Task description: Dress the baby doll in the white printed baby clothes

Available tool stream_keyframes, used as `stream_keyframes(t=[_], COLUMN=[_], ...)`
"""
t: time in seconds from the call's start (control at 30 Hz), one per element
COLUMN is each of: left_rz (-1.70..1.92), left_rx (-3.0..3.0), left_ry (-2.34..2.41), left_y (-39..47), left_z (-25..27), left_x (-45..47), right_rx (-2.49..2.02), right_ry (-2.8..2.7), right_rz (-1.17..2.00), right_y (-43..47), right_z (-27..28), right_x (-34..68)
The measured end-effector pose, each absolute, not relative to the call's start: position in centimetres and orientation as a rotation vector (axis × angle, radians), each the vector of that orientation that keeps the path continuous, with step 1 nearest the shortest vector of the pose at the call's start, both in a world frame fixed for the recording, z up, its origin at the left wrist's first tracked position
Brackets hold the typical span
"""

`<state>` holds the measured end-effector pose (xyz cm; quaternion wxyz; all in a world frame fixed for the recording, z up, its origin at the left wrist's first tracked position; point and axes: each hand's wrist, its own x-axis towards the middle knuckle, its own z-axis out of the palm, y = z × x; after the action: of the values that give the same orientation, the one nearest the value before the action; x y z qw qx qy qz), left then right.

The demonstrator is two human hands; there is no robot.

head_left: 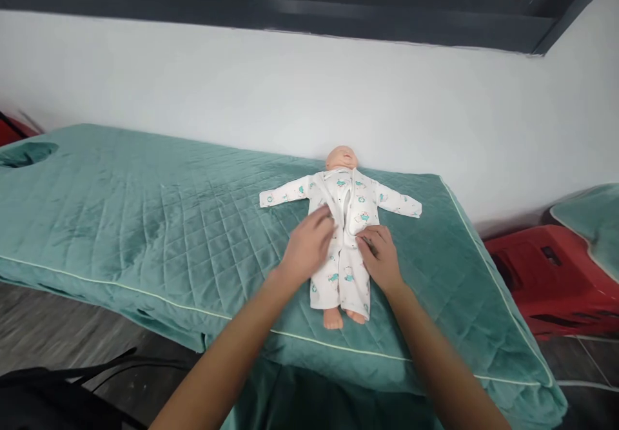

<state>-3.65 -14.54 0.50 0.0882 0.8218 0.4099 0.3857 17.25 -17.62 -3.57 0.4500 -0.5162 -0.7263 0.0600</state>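
A baby doll (pixel 342 157) lies on its back on a green quilted bed cover, its head toward the wall and bare feet toward me. It wears a white baby romper (pixel 362 216) with small green prints; the front parts along the middle, and both sleeves are spread sideways. My left hand (pixel 309 242), slightly blurred, is closed with curled fingers at the romper's left front edge. On the other side, my right hand (pixel 380 254) pinches the right front edge near the doll's waist. The exact fingertip contact of the left hand is partly hidden.
The long bed (pixel 145 224) stands against a white wall (pixel 217 88) beneath a dark window frame (pixel 367 14). A round hole (pixel 29 154) shows at its far left. Right of it is a red plastic stool (pixel 556 275) with green cloth. Black cords (pixel 120 365) hang at lower left.
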Motion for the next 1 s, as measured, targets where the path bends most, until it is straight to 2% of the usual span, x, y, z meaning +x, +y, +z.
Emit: stream_keyframes(t=[0.1, 0.27, 0.37, 0.57, 0.77, 0.9, 1.0], left_rz=[0.943, 1.043, 1.094, 1.195, 1.213, 1.339, 1.456], left_rx=[2.718, 2.714, 2.662, 2.601, 2.482, 2.509, 2.530], left_ry=[1.173, 1.151, 1.132, 1.098, 1.197, 1.344, 1.272], left_y=[-14.6, -14.5, -14.7, -14.7, -14.3, -14.3, -14.4], left_z=[-0.3, -1.5, -1.6, -1.7, -1.2, -0.8, -0.4], left_x=[-2.0, -1.9, -1.9, -1.4, -1.1, -1.0, -0.8], right_rx=[-1.281, -1.245, -1.266, -1.688, -1.945, -1.965, -1.948], right_ry=[-1.798, -1.766, -1.999, -2.389, -2.235, -1.991, -1.889], right_rz=[0.198, 0.154, 0.046, -0.120, 0.025, 0.053, 0.049], right_y=[-17.7, -14.9, -10.7, -2.2, 0.5, 0.6, 0.2], right_z=[-3.1, 0.4, 3.7, 6.2, 5.9, 6.4, 6.5], right_x=[17.5, 16.2, 13.5, 7.4, 8.6, 11.4, 12.9])
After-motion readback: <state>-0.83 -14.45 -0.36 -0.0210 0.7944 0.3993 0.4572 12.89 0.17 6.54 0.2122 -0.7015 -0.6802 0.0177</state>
